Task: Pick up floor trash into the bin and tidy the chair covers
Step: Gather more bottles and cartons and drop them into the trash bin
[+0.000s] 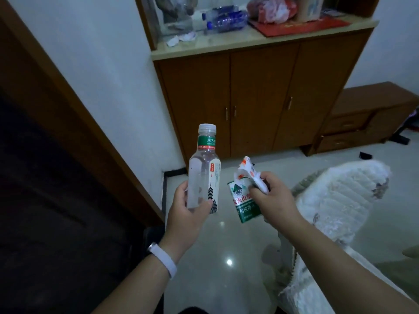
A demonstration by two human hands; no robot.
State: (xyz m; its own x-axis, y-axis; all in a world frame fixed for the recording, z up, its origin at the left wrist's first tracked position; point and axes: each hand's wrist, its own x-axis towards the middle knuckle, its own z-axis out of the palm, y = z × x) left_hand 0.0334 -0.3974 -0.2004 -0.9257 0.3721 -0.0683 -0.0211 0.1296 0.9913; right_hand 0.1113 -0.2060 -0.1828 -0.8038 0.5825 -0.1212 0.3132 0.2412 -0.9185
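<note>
My left hand (183, 214) grips an upright clear plastic bottle (204, 171) with a white cap and a green and white label, held above the glossy floor. My right hand (274, 196) holds a crumpled white and orange wrapper (248, 173) together with a green-labelled bottle (243, 205) that hangs below the fingers. A chair with a white quilted cover (340, 200) stands just right of my right arm. No bin is in view.
A brown wooden cabinet (260, 98) stands ahead, its pale top holding water bottles (224, 18), bags and paper scraps. A low wooden drawer unit (362, 118) is at the right. A dark door (45, 177) fills the left. A small black object (365, 155) lies on the floor.
</note>
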